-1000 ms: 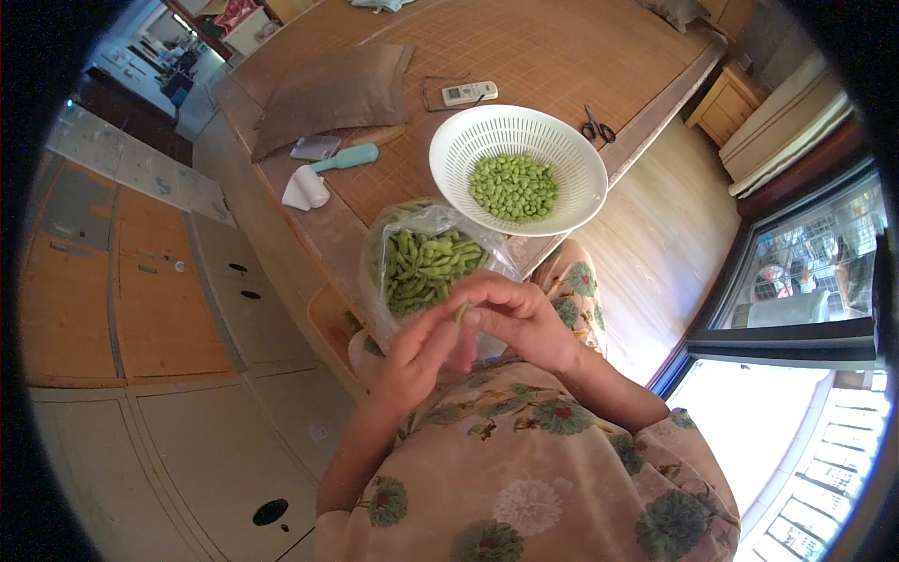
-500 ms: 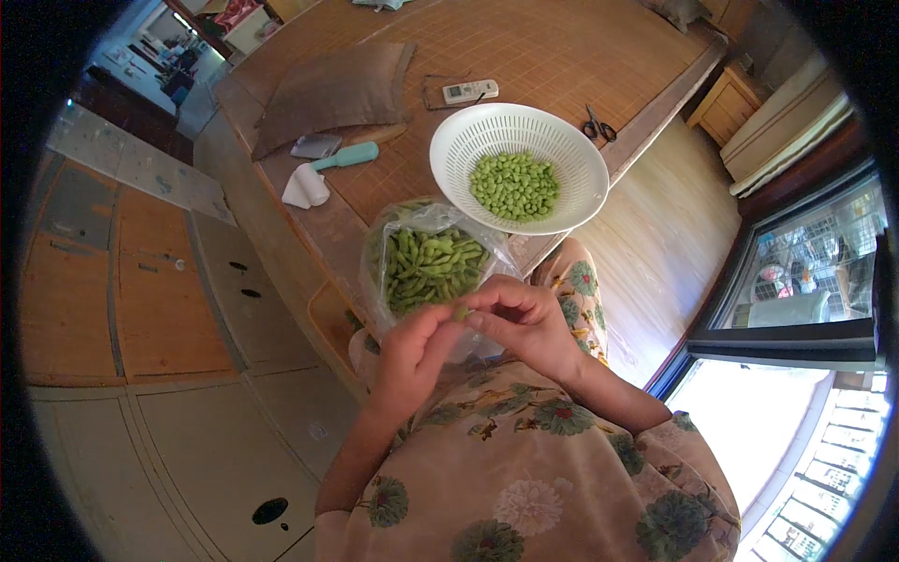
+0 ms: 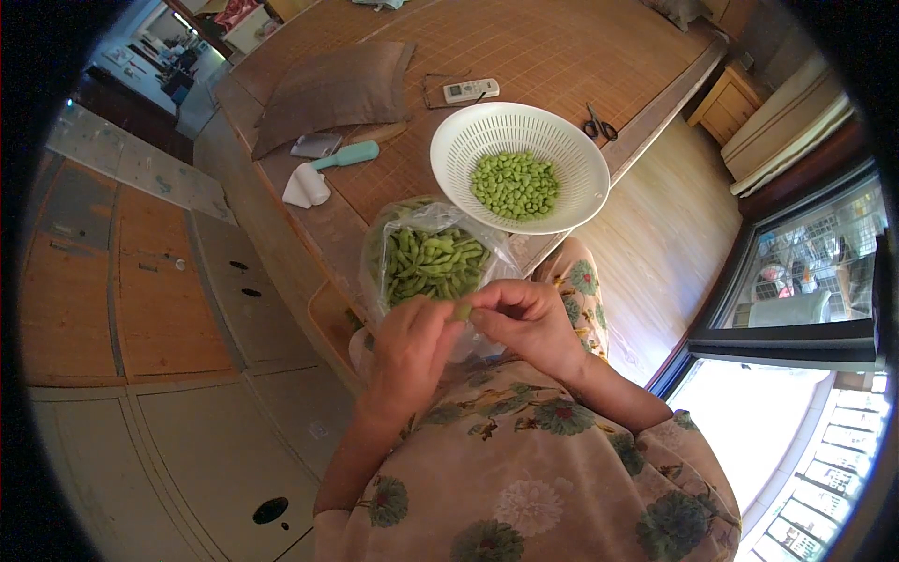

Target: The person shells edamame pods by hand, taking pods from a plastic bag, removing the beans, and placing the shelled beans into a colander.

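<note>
Between the fingertips of my left hand and my right hand is a small green soybean pod, pinched from both sides and partly covered by the fingers. Just beyond my hands, a clear plastic bag stands open, full of green pods. A white slotted colander sits farther off to the right on the mat. Shelled green beans cover its bottom.
On the mat-covered bed lie a remote control, black scissors, a brown pillow, a teal-handled lint roller and a white paper roll. Wooden cabinets stand on the left; a window is at the right.
My left hand has turned slightly, its back now more toward me, and more of the pod shows between the fingertips. The bag and colander have stayed in place.
</note>
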Available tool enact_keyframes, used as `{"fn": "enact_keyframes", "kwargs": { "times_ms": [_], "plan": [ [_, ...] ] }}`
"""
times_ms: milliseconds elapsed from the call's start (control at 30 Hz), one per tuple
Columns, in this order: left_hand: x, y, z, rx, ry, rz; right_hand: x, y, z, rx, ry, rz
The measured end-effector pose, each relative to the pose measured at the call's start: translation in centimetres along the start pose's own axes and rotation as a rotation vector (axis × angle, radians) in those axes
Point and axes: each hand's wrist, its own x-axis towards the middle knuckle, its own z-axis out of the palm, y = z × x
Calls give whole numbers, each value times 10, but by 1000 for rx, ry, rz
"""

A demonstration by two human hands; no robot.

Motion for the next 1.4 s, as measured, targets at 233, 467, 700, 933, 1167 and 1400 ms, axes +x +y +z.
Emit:
{"fn": "enact_keyframes", "kwargs": {
  "times_ms": [233, 467, 700, 933, 1167, 1400],
  "plan": [
    [-1, -2, 1, 80, -34, 46, 1, -1, 0, -17, -13, -19],
    [-8, -7, 10, 228, -54, 65, 0, 9, 10, -83, 114, -25],
    [-3, -1, 11, 235, 21, 130, 0, 17, 10, -93, 146, -55],
    [-2, 1, 10, -126, -17, -90, 1, 18, 11, -55, 169, -89],
    [-6, -3, 16, -490, 72, -274, 1, 12, 11, 4, 141, -38],
    [-4, -9, 6, -659, -120, -491, 3, 12, 4, 48, 89, -53]
  ]
}}
